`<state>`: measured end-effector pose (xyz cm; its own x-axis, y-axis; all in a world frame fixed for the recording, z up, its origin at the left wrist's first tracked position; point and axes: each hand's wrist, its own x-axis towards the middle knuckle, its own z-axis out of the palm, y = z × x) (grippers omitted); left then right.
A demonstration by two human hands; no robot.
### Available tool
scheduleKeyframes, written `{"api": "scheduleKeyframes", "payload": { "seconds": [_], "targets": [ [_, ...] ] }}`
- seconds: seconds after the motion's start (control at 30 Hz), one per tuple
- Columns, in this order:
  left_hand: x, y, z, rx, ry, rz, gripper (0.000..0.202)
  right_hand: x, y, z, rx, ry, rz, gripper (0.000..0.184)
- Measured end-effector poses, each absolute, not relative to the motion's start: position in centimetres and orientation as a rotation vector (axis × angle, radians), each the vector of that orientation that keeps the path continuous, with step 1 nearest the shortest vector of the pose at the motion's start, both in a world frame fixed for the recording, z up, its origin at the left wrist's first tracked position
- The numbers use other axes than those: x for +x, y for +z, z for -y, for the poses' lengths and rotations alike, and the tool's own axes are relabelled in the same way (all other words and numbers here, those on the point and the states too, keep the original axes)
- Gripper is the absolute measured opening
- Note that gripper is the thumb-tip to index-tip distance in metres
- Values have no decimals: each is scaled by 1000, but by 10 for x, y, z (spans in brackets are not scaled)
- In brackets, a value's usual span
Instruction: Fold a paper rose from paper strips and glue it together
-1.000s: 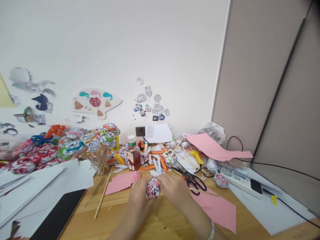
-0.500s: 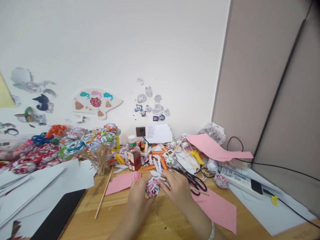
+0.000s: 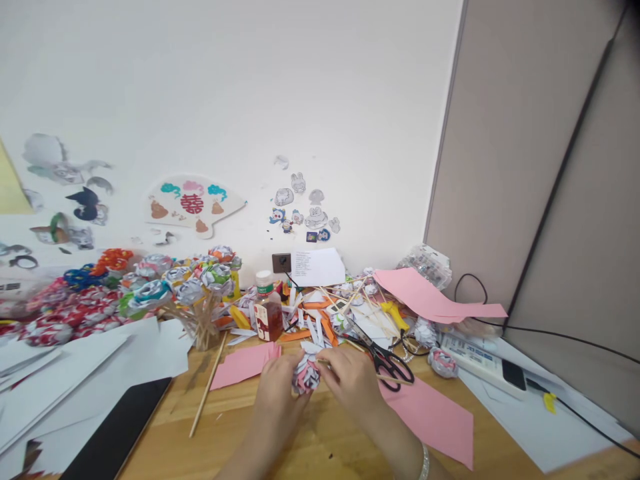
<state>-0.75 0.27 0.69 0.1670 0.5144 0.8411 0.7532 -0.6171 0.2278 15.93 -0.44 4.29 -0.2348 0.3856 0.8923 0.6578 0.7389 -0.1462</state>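
Paper rosette (image 3: 307, 375) in white, grey and pink sits between the two hands, over the middle of the wooden tabletop (image 3: 185, 460). The left hand (image 3: 277, 387) has its fingers curled closely against the rosette's side, gripping it. The right hand (image 3: 353, 380) has its fingers bent and pinched around a thin wooden stick (image 3: 395, 379), whose tip is at the rosette; whether it pierces the paper, I cannot tell. The stick's other end crosses the handles of black scissors (image 3: 371, 344). Beneath them lies part of a pink paper sheet (image 3: 437, 420). Left of the rosette are pink paper pieces (image 3: 245, 365) and a loose stick (image 3: 207, 387). A red-labelled bottle (image 3: 269, 313) stands behind the left hand.
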Motion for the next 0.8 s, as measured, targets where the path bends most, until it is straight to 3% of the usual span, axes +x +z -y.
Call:
{"api": "scheduleKeyframes", "payload": {
  "seconds": [0.47,0.67,0.8],
  "targets": [
    [-7,2,-3,-2252,-1488,1251,38,162,38,2,-802,-497,2020,34],
    [-7,4,-2,-2321,-1552,1350,42,164,41,3,-778,-279,1905,28],
    [-4,7,0,-2484,-1586,1360,50,165,45,2,-915,63,1774,25]
  ]
}}
